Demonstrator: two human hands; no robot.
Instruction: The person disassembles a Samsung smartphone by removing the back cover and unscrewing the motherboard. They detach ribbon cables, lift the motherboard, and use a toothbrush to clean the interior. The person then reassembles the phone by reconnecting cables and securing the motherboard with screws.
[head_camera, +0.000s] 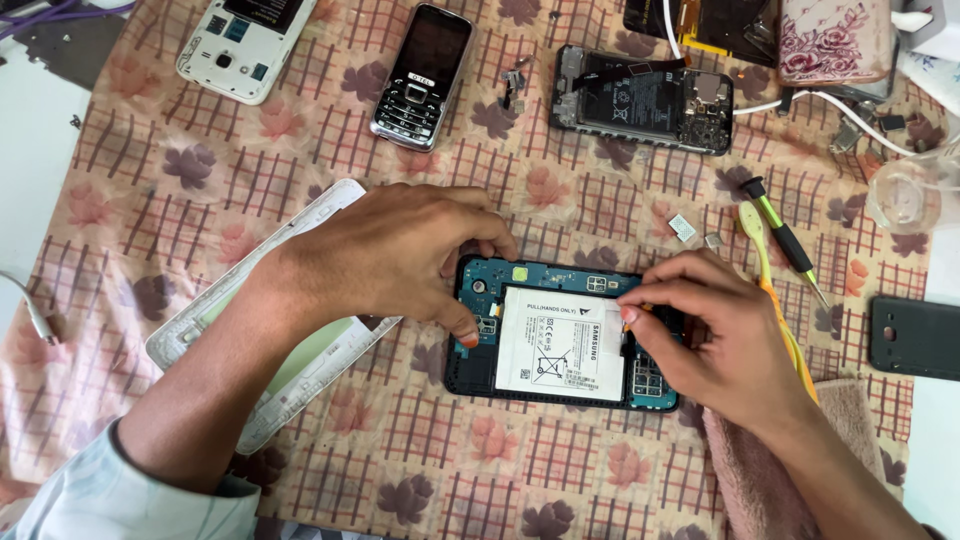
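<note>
An opened phone (560, 335) lies face down in the middle, its blue circuit board and white battery (560, 345) exposed. My left hand (390, 255) rests on the phone's left end, thumb pressing beside the battery. My right hand (710, 325) pinches a small dark tool against the battery's right edge; the tool is mostly hidden by the fingers.
The phone's white back cover (250, 330) lies under my left forearm. On the floral cloth (150, 180) sit a black keypad phone (422, 75), a white opened phone (245, 42), another opened phone (645, 100), a green-handled screwdriver (785, 240), a yellow pry tool (765, 255), a black cover (915, 337) and a pink towel (750, 480).
</note>
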